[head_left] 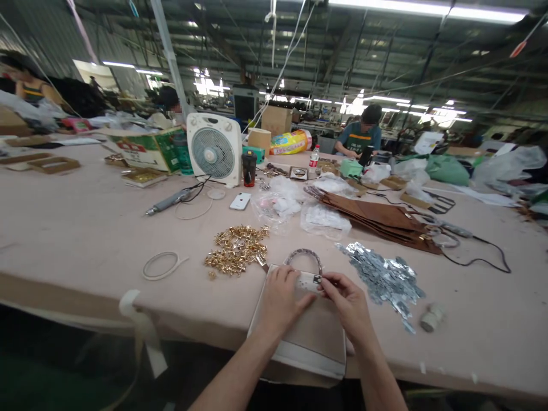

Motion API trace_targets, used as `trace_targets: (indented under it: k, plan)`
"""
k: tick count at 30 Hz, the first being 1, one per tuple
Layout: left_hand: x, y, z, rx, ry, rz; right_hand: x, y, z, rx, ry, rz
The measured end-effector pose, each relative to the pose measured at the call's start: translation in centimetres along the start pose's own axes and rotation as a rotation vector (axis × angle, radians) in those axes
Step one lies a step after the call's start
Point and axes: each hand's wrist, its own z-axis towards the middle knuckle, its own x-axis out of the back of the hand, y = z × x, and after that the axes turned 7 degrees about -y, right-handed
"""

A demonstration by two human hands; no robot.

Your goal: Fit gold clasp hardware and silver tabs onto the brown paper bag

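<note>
Gold hardware [237, 251], silvery pieces [385, 278] — near bag [314, 331]

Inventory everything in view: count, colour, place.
Bag: one, beige-white, front centre
Studs: many, gold, left of bag
Plates: many, silver, right of bag
Panels: several, brown, behind plates
Fan: one, white, behind studs
Phone: one, white, behind studs
Cup: one, dark, beside fan
Tools: two, grey, left and right
Table: one, pinkish, beneath
Workers: at least two, green-topped, background
Clutter: uncountable, mixed, beyond
Left hand: one, bare, on bag
Right hand: one, bare, at bag's top
</note>
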Motion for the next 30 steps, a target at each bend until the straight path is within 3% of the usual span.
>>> trace_targets:
  k: [3,6,12,22,30]
  plan:
    - [0.0,-0.2,0.0,-0.004,0.007,-0.018,-1.1,-0.2,1.4,0.059,-0.025,-0.271]
    - [0.1,-0.3,0.0,0.011,0.011,-0.024,-1.5,0.5,2.1,0.065,-0.066,-0.383]
    - [0.3,-0.2,0.0,0.025,0.006,-0.021,-1.7,2.1,2.0,0.101,-0.061,-0.445]
    - [0.3,-0.3,-0.1,0.033,0.017,-0.027,-2.3,2.5,1.7,0.183,-0.002,-0.54]
    - [0.8,-0.4,-0.1,0.02,-0.008,-0.045,-2.0,2.8,2.0,0.248,-0.046,-0.611]
